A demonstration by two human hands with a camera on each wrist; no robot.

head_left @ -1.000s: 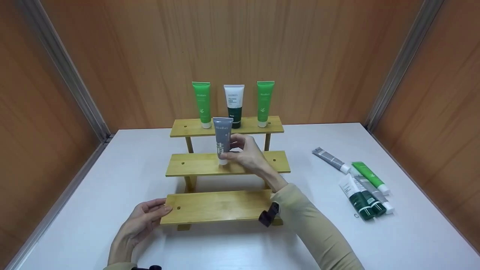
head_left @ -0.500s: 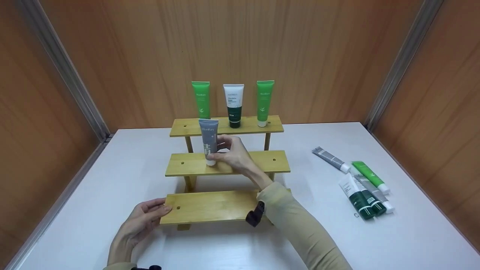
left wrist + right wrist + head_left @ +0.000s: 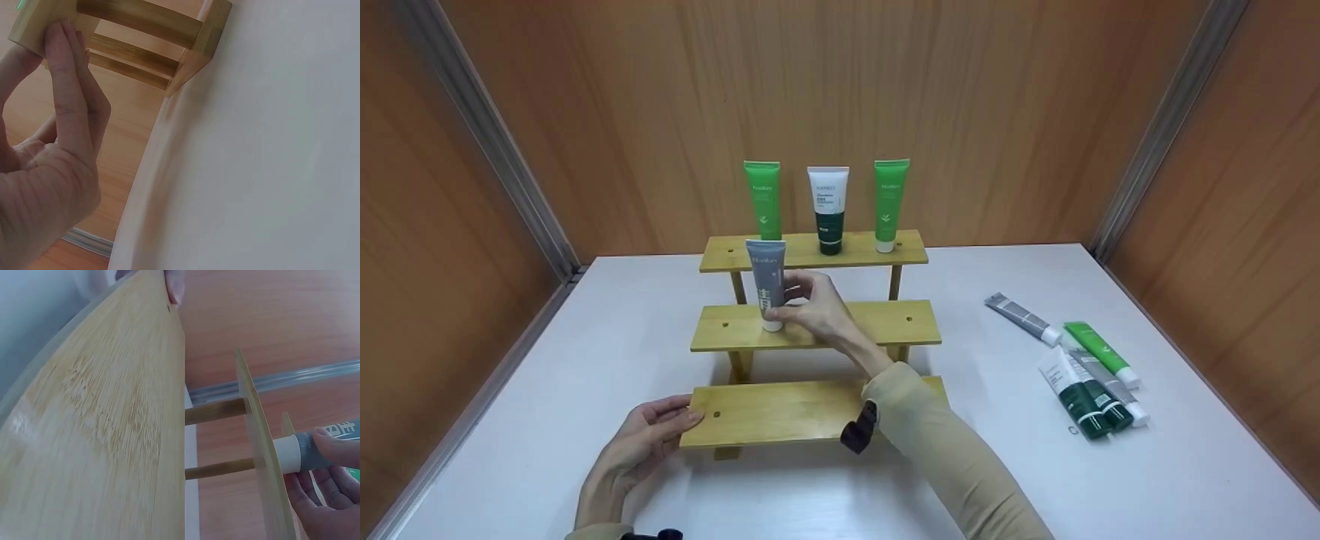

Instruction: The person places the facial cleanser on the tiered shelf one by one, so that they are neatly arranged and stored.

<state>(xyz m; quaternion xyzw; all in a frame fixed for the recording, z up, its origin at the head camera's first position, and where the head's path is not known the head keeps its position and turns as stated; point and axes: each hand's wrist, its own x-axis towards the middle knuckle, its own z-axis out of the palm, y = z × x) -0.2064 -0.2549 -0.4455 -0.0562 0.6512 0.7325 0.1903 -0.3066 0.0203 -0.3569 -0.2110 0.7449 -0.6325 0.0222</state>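
A three-tier wooden stand point(image 3: 780, 409) occupies the middle of the table. My right hand point(image 3: 819, 309) pinches a grey-blue squeeze tube point(image 3: 767, 271) near its white cap, holding it upright, cap down, at the left part of the middle shelf. In the right wrist view the tube's cap point(image 3: 288, 454) is right at the shelf surface. My left hand point(image 3: 649, 435) grips the left end of the lowest shelf, thumb on top and fingers beneath, as the left wrist view shows too. Along the top shelf stand a green tube point(image 3: 764, 199), a white and dark green tube point(image 3: 829, 206) and another green tube point(image 3: 889, 202).
On the right of the white table point(image 3: 990, 480) lie several tubes: a grey tube point(image 3: 1020, 318) by itself, and a cluster with a green tube point(image 3: 1099, 352) and white and dark green tubes point(image 3: 1072, 397). Wood-grain panels point(image 3: 840, 97) enclose the back and sides.
My right hand has moved left along the middle shelf with the grey-blue tube, from its centre to its left part. My left hand keeps its hold on the lowest shelf.
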